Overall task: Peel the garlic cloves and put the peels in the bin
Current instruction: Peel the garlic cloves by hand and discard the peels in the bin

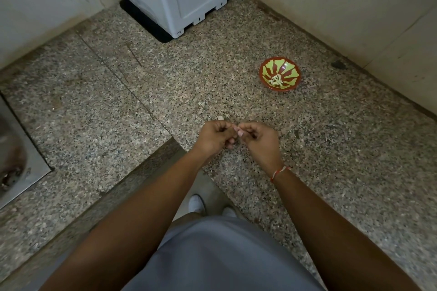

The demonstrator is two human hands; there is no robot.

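Over a speckled granite worktop (331,149), the left hand (216,136) and right hand (259,140) meet, fingers curled, pinching a small garlic clove (237,130) between them. A red-and-green bowl (280,76) holding peeled cloves (276,81) sits well apart, near the wall.

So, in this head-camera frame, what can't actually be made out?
- Head view: the small garlic clove pinched between the left hand and right hand; curled fingers hide its peel state.
- Pale pieces in the red-and-green patterned bowl: too small to identify.
- Steel sink: cut by the left edge.
- Bin: not visible.
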